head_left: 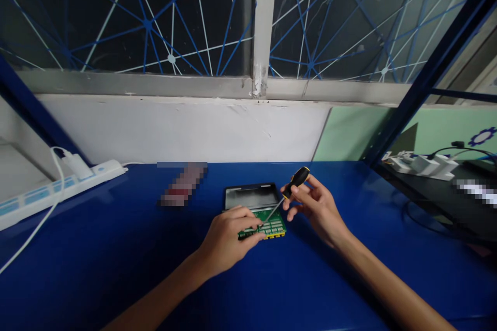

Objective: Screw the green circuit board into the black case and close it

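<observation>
My right hand (316, 207) is closed around a black and yellow screwdriver (298, 182), thumb and fingertips on its handle. Its thin shaft slants down to the left, and the tip meets a green board (277, 215) on the desk. Rows of small pale rectangles cover the board, and its near edge is yellow. My left hand (233, 235) grips the board's left part, thumb and index finger close to the screwdriver tip; the fingers hide that end. Directly behind the board, and touching or nearly touching it, lies a shallow black case part (251, 196) with a grey inside.
The blue desk (163, 264) carries a blurred reddish item (182, 186) left of the case. At far left is a white power strip (58, 191) with a plugged-in cable. More white plugs (430, 165) and cables sit on a dark surface at right. Blue frame posts flank the desk.
</observation>
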`<state>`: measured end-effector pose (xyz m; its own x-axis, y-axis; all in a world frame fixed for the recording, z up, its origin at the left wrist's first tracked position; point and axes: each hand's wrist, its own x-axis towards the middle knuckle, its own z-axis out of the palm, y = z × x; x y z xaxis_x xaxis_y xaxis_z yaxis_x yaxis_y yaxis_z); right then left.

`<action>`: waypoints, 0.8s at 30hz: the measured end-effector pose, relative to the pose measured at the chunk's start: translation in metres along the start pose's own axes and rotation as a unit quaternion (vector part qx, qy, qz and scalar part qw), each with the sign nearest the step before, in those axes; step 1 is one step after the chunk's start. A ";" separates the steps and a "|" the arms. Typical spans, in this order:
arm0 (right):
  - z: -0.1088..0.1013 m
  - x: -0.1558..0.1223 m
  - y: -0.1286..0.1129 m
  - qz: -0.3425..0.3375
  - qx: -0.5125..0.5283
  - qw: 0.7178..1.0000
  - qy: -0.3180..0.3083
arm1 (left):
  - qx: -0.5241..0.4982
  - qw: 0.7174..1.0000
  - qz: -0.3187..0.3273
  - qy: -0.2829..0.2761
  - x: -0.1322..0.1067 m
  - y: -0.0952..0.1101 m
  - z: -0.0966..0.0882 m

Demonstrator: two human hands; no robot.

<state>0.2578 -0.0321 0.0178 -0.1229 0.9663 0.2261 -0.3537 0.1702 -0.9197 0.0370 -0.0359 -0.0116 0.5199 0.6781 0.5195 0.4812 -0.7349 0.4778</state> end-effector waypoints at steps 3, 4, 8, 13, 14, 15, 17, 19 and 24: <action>0.002 -0.001 0.001 0.005 -0.004 1.000 -0.001 | -0.004 1.000 0.003 0.000 0.000 0.000 0.000; 0.002 -0.001 0.001 0.004 -0.004 1.000 -0.002 | -0.006 1.000 0.005 0.002 0.000 0.000 0.000; 0.002 -0.001 0.003 -0.001 -0.007 1.000 0.002 | -0.006 1.000 0.014 0.011 0.001 0.003 -0.002; 0.001 -0.001 0.002 -0.004 -0.009 1.000 0.011 | 0.003 1.000 0.009 0.001 0.003 0.008 -0.006; 0.001 -0.001 0.002 -0.005 -0.008 1.000 0.011 | 0.003 1.000 0.007 -0.001 0.003 0.009 -0.006; 0.001 -0.001 0.002 -0.007 -0.007 1.000 0.011 | 0.002 1.000 0.005 -0.002 0.003 0.009 -0.007; 0.002 -0.002 0.002 -0.010 -0.003 1.000 0.009 | 0.000 1.000 0.002 -0.002 0.003 0.009 -0.007; 0.002 -0.002 0.002 -0.013 -0.001 1.000 0.006 | 0.001 1.000 0.002 -0.003 0.003 0.009 -0.006; 0.006 -0.004 0.002 -0.016 -0.010 1.000 0.003 | 0.014 1.000 0.009 -0.009 0.003 0.008 -0.005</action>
<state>0.2523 -0.0365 0.0171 -0.1059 0.9617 0.2529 -0.3394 0.2041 -0.9182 0.0387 -0.0402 -0.0024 0.5412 0.6642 0.5157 0.4903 -0.7475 0.4482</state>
